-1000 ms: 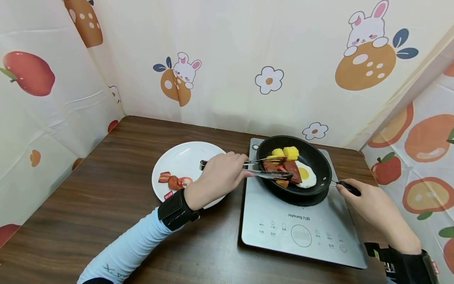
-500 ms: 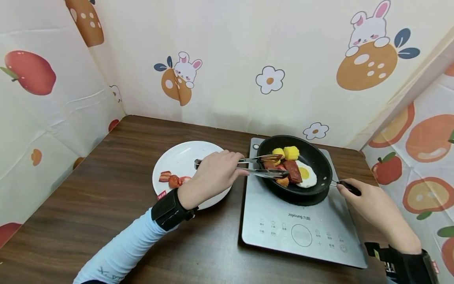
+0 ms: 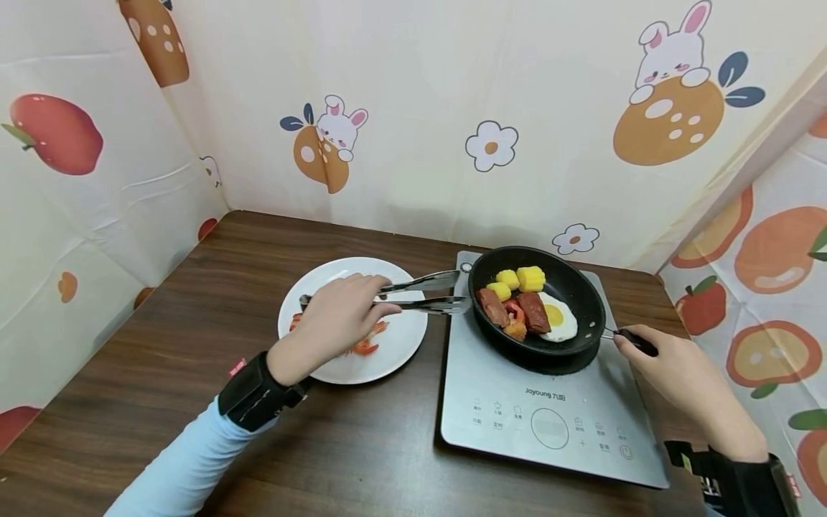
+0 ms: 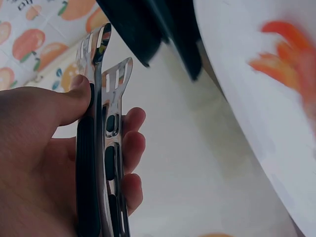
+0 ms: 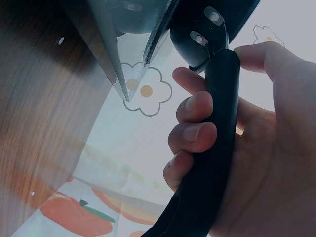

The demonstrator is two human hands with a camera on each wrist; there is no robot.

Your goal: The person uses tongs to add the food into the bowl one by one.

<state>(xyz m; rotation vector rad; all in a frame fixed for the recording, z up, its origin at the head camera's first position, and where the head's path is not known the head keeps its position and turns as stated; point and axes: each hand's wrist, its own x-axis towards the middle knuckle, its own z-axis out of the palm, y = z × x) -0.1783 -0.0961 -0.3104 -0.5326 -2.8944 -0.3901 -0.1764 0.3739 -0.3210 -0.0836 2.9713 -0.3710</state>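
Your left hand point(image 3: 342, 312) grips the tongs point(image 3: 420, 294) over the white plate point(image 3: 400, 345), tips empty at the pan's point(image 3: 581, 287) 9 o'clock rim. Your right hand point(image 3: 678, 373) wraps the pan handle point(image 3: 636, 342) at 4 o'clock, pan seated on the cooktop point(image 3: 491, 402).
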